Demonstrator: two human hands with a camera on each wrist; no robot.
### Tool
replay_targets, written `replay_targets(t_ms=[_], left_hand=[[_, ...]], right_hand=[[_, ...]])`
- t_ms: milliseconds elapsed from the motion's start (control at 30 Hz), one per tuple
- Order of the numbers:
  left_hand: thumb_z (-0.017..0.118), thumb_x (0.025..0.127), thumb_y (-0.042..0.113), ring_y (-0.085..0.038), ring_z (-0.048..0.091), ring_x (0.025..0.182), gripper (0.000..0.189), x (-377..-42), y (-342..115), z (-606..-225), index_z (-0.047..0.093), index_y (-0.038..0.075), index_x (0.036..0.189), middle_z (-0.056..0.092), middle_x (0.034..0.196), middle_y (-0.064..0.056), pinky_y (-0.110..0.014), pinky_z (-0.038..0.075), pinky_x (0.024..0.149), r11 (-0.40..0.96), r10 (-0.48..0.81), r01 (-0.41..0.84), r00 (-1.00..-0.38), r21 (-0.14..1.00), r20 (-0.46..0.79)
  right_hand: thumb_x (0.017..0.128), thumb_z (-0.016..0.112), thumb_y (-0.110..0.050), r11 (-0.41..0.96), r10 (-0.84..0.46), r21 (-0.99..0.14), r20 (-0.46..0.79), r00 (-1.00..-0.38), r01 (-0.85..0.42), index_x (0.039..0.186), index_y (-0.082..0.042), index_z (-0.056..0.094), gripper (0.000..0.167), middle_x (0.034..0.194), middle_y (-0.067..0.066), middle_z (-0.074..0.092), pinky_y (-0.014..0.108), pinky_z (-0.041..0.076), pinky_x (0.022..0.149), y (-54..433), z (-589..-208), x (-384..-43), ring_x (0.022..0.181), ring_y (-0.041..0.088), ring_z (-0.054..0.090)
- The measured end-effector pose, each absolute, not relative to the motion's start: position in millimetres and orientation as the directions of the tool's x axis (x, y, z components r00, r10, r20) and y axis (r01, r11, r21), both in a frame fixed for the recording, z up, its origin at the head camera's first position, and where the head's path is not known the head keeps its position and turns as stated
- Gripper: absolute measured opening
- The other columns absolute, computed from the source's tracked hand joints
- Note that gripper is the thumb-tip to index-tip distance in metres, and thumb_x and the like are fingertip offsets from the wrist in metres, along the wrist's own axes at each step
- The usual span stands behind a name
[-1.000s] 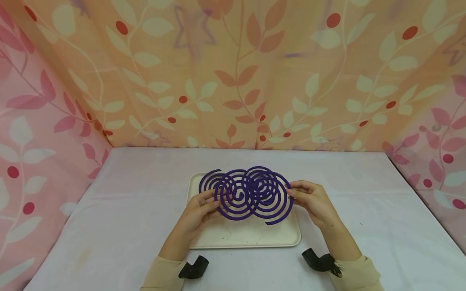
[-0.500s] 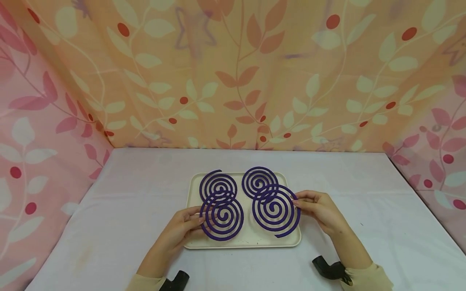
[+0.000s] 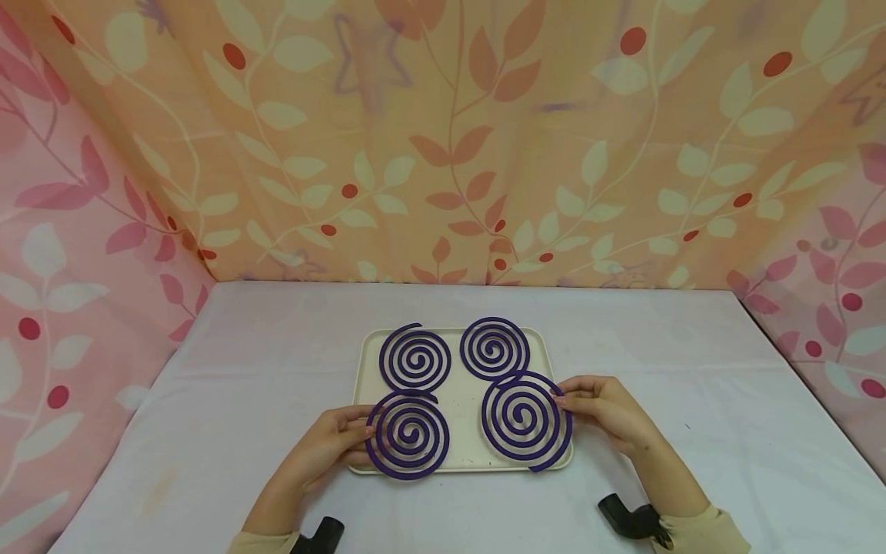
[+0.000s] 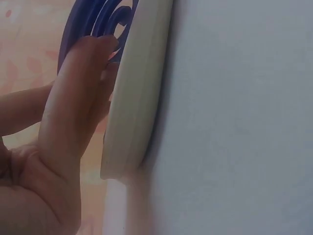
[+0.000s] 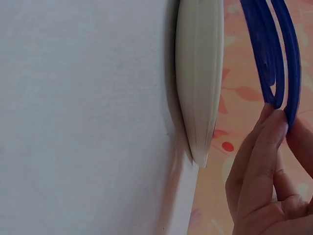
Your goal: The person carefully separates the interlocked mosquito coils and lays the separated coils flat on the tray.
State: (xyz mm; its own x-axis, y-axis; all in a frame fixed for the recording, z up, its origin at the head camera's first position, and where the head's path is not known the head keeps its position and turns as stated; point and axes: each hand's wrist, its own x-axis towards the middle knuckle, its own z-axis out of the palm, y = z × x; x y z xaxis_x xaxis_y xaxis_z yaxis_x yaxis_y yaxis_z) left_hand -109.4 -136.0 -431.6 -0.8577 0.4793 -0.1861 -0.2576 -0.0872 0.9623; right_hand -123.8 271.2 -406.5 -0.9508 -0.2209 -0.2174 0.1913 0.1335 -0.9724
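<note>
A cream tray [image 3: 465,408] lies on the white table with several purple spiral coils on it. Two coils rest at its back: one at the back left [image 3: 414,358], one at the back right [image 3: 494,348]. My left hand [image 3: 339,440] pinches the left edge of the front-left coil [image 3: 408,435], which overhangs the tray's front rim. My right hand [image 3: 595,406] pinches the right edge of the front-right coil [image 3: 526,419]. In the left wrist view my fingers [image 4: 80,83] hold the coil [image 4: 98,19] against the tray rim [image 4: 139,88]. In the right wrist view my fingertips [image 5: 274,127] grip the coil [image 5: 274,54] above the tray [image 5: 198,78].
The table [image 3: 242,385] is covered in a white cloth. Floral pink and orange fabric [image 3: 443,138] walls it in at the back and both sides. Dark straps [image 3: 633,519] sit at my wrists near the front edge.
The two interlocked coils have come apart. My hands drew them away from each other and lowered them toward me onto the front of the tray, left coil to the left, right coil to the right.
</note>
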Motion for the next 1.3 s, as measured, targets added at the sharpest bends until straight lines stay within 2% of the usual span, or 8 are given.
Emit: replay_targets(t_ms=[167,433,700,933,1000,1167,1300], left_hand=[[0.045,0.094,-0.006,-0.021,0.066,0.089,0.046,-110,-137,-430,0.026,-0.026,0.131,0.055,0.116,-0.036,-0.030,0.056,0.074,-0.045,0.467,-0.242,-0.863,0.969,-0.193],[0.052,0.092,-0.004,-0.018,0.068,0.079,0.048,-110,-141,-430,0.032,-0.023,0.130,0.063,0.108,-0.027,-0.030,0.058,0.067,0.039,0.416,-0.226,-0.882,0.973,-0.222],[0.051,0.092,-0.006,-0.021,0.066,0.093,0.047,-110,-141,-430,0.032,-0.024,0.130,0.056,0.116,-0.035,-0.030,0.056,0.077,0.076,0.402,-0.171,-0.896,0.982,-0.187],[0.047,0.090,-0.011,-0.016,0.062,0.100,0.048,-111,-145,-430,0.028,-0.025,0.132,0.045,0.125,-0.040,-0.030,0.054,0.083,0.055,0.410,-0.162,-0.896,0.985,-0.170],[0.048,0.090,-0.011,-0.018,0.060,0.104,0.048,-111,-147,-431,0.029,-0.025,0.132,0.044,0.127,-0.041,-0.029,0.053,0.085,0.062,0.402,-0.154,-0.901,0.986,-0.166],[0.048,0.090,-0.010,-0.034,0.053,0.115,0.046,-110,-150,-429,0.031,-0.024,0.131,0.040,0.130,-0.041,-0.029,0.051,0.088,0.088,0.382,-0.137,-0.910,0.987,-0.161],[0.050,0.091,-0.007,-0.039,0.051,0.117,0.045,-108,-151,-423,0.034,-0.023,0.131,0.042,0.131,-0.038,-0.030,0.052,0.087,0.114,0.352,-0.144,-0.919,0.983,-0.176]], right_hand=[[0.087,0.064,-0.002,0.134,-0.255,-0.973,-0.217,-0.942,0.188,0.102,0.015,0.061,0.024,0.085,-0.002,0.068,0.022,0.056,0.067,270,-410,-124,0.075,0.007,0.063],[0.088,0.063,-0.003,0.175,-0.328,-0.962,-0.257,-0.909,0.209,0.111,0.023,0.052,0.037,0.087,0.002,0.068,0.023,0.056,0.066,267,-409,-125,0.075,0.007,0.063],[0.088,0.061,0.000,0.218,-0.395,-0.950,-0.297,-0.869,0.225,0.115,0.024,0.049,0.038,0.089,0.008,0.067,0.025,0.057,0.068,264,-407,-124,0.074,0.010,0.064],[0.086,0.060,0.004,0.223,-0.450,-0.951,-0.297,-0.842,0.216,0.113,0.026,0.049,0.036,0.088,0.013,0.067,0.025,0.057,0.067,264,-410,-124,0.072,0.013,0.064],[0.086,0.060,0.004,0.224,-0.445,-0.951,-0.295,-0.846,0.214,0.112,0.026,0.049,0.035,0.089,0.015,0.067,0.026,0.057,0.067,265,-410,-124,0.073,0.013,0.064],[0.086,0.061,0.004,0.225,-0.422,-0.948,-0.301,-0.855,0.223,0.112,0.025,0.051,0.035,0.092,0.018,0.068,0.029,0.057,0.071,266,-410,-123,0.077,0.015,0.066],[0.086,0.063,0.003,0.228,-0.410,-0.949,-0.297,-0.862,0.218,0.108,0.025,0.053,0.033,0.092,0.020,0.068,0.031,0.057,0.072,268,-410,-122,0.078,0.015,0.066]])
